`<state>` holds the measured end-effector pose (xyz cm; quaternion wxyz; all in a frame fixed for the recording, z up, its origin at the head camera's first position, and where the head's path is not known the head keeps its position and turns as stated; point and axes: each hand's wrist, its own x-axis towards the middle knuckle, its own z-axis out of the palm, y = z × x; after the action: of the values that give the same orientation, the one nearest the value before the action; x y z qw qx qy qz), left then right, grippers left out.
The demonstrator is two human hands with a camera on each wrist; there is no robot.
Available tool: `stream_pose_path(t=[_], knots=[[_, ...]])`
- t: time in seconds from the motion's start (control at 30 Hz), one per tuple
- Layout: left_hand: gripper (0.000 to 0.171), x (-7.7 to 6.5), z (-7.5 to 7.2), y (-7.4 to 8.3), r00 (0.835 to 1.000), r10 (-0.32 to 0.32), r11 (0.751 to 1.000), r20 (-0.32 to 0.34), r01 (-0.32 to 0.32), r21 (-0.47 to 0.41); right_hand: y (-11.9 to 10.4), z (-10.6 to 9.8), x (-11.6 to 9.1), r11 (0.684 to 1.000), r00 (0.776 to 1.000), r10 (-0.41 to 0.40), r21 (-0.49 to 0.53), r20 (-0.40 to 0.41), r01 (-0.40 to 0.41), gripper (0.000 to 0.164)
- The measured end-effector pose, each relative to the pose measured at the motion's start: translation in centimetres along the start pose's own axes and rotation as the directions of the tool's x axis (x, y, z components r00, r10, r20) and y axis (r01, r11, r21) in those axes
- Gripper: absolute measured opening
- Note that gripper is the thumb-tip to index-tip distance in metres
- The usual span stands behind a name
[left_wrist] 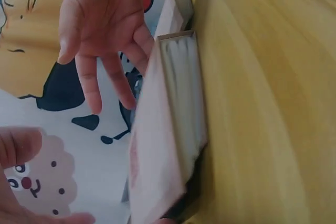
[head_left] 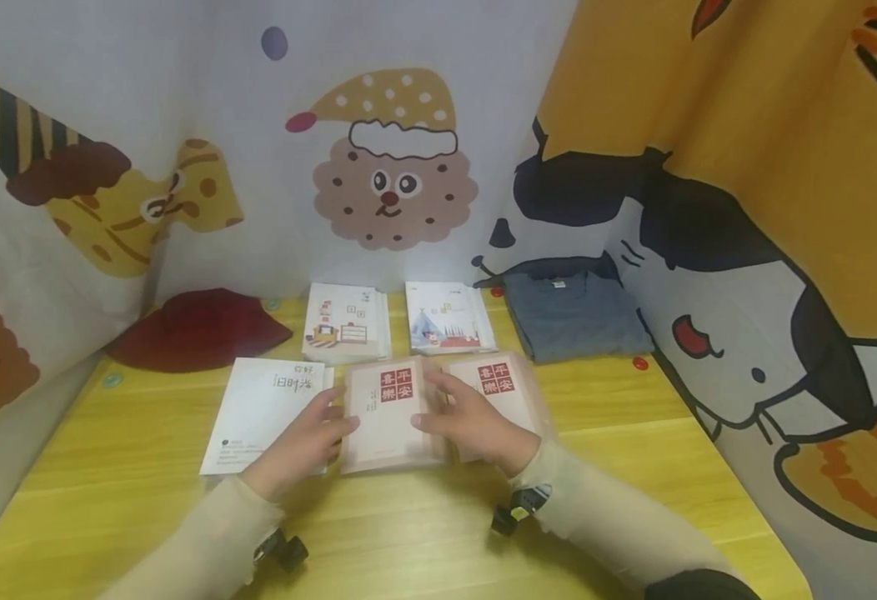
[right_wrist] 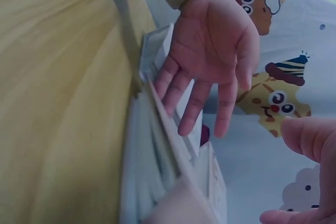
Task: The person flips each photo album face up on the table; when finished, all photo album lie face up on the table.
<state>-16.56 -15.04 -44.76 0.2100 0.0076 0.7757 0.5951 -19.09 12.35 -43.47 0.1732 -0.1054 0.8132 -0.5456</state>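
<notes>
A pale pink booklet [head_left: 380, 429] with a red four-character block lies on the table at the middle front, on several white-edged layers [left_wrist: 185, 87]. My left hand [head_left: 299, 442] is at its left edge and my right hand [head_left: 479, 421] at its right edge, fingers spread and loosely extended. Neither hand curls round the booklet; whether the fingertips touch it is hard to tell. Beneath and beyond my right hand lies a second pink booklet [head_left: 517, 375] with the same red block. A white booklet [head_left: 247, 417] with dark lettering lies left, partly behind my left hand.
Behind stand two stacks of illustrated white booklets, the left stack [head_left: 344, 321] and the right stack [head_left: 446, 317]. A dark red cloth item [head_left: 202, 329] lies back left. A folded grey-blue garment [head_left: 577, 317] is back right. Printed curtains [head_left: 243, 100] border the yellow table [head_left: 378, 542].
</notes>
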Motion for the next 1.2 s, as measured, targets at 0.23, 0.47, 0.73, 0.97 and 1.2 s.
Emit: stream_pose_path(t=[0.23, 0.47, 0.73, 0.97, 1.2], knots=[[0.079, 0.5, 0.6, -0.1, 1.0, -0.012, 0.993, -0.016, 0.01, -0.118, 0.0, 0.5, -0.1, 0.996, 1.0, -0.004, -0.088, 0.01, 0.004, 0.087], [0.081, 0.7, 1.3, -0.3, 0.998, -0.012, 0.998, -0.059, 0.008, -0.058, 0.2, 0.5, 0.0, 0.998, 1.0, 0.001, -0.059, 0.024, 0.0, 0.088], [0.079, 1.1, 2.0, -0.2, 0.996, -0.036, 0.997, -0.078, 0.03, -0.077, 0.7, 0.6, 0.2, 0.999, 0.999, 0.005, -0.054, 0.035, -0.003, 0.088], [0.078, 1.1, 2.6, -0.2, 0.996, -0.038, 0.989, -0.082, 0.026, -0.146, 0.6, 0.4, 0.0, 0.999, 0.999, -0.009, -0.046, 0.041, 0.011, 0.087], [0.082, 0.6, 2.9, 0.2, 0.995, -0.053, 0.994, -0.084, 0.044, -0.099, 0.8, 0.3, 0.1, 0.999, 0.999, 0.003, -0.036, 0.042, -0.001, 0.087]])
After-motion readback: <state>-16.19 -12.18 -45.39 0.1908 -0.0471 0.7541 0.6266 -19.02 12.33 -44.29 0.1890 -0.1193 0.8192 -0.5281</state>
